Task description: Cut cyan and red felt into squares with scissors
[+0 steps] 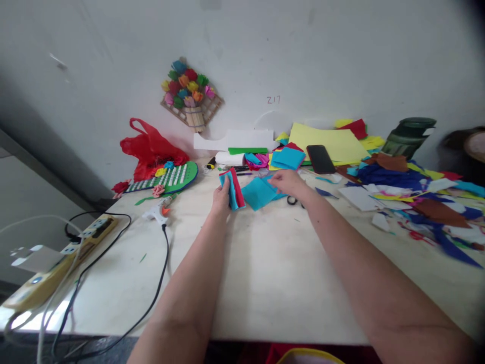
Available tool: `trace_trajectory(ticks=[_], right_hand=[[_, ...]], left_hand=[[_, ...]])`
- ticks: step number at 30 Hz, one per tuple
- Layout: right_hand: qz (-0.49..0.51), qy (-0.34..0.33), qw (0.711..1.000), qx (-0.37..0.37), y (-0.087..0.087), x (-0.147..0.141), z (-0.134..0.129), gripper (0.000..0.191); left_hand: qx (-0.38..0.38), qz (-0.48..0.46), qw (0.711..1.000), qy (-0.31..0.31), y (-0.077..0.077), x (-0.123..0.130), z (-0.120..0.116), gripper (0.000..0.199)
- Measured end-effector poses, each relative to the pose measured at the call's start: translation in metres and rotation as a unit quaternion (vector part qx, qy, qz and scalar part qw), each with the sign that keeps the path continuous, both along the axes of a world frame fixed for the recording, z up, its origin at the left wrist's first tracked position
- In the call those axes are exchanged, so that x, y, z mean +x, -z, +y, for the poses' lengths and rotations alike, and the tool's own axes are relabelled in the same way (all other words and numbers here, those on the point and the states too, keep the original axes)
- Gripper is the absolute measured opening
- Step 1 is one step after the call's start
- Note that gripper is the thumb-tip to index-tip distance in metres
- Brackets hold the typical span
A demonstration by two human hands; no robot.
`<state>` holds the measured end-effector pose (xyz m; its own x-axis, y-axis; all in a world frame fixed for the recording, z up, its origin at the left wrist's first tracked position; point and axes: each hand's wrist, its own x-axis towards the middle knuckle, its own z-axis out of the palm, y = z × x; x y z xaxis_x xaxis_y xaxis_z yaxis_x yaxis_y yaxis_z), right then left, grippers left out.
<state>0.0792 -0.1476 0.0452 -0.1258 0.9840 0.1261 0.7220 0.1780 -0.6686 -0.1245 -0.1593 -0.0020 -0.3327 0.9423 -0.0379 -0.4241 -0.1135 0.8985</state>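
Arms point(206, 263) stretched forward, we grip blue-and-red paper point(235, 192) in our left hand point(222, 199); our right hand point(287, 182) curls over blue sheets point(257, 194), its hold unclear, bench point(273, 278) beneath, pale wall point(322, 60) beyond.

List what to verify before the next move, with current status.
1. Left hand has the folded blue and red pieces gripped: ok.
2. Right hand has a firm grip on the blue sheets: cannot tell; the fingertips are at them, contact unclear.
3. Glue gun apart from both hands: ok, lying off to the left.
4. Glue gun cool: cannot tell.
5. Phone apart from both hands: ok, beyond the right hand.
6. Scraps tidied: not ok, strewn loosely at the right.
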Motion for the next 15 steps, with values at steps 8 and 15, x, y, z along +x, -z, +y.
trace_trajectory(ticks=[8,15], right_hand=[[0.235,-0.087,0.968,-0.017,0.023,-0.052,-0.02,0.013],[0.142,-0.069,0.984,0.085,0.042,-0.062,-0.018,0.016]], left_hand=[[0.003,0.05,0.999,-0.009,0.004,-0.001,0.0,0.042],[0.01,0.078,0.997,-0.009,0.003,0.007,-0.001,0.043]])
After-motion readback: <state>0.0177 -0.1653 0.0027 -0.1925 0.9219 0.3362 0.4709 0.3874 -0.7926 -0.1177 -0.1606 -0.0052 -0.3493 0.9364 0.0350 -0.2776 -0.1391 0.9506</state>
